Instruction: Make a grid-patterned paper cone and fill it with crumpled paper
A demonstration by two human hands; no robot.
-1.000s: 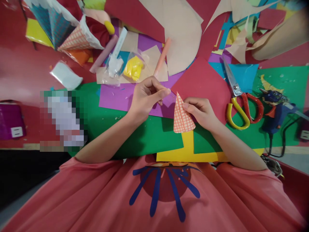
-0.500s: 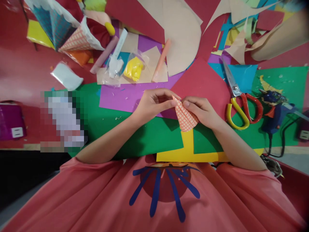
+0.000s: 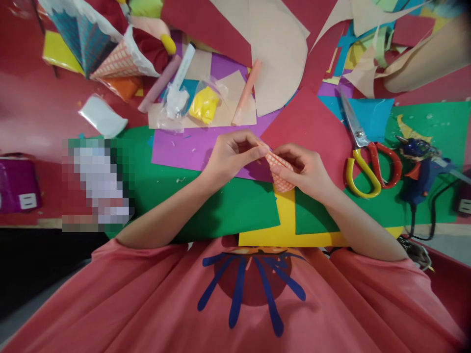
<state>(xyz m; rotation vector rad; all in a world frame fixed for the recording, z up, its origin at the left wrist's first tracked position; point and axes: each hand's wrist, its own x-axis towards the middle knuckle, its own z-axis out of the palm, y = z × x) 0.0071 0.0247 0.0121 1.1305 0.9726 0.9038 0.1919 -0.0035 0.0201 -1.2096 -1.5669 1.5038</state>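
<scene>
left fingers [image 3: 253, 154] pinching tip of checked cone [image 3: 282, 184]; right fingers [image 3: 287, 173] pinching its side

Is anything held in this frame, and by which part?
Yes: a small orange-and-white checked cone. The left hand pinches it at the pointed tip; the right hand grips its side, nearer the wide end.

Open lane low, clutter beyond

A hand could pass over the flat green sheet [image 3: 224, 211] between the forearms [image 3: 165, 213]. Right of the right hand [image 3: 307, 169], scissors [image 3: 360, 139] and a blue glue gun [image 3: 421, 171] with its cord [image 3: 432, 206] block the way; beyond the left hand [image 3: 235, 154], a bagged yellow lump [image 3: 204, 105] and an orange stick [image 3: 246, 93].
</scene>
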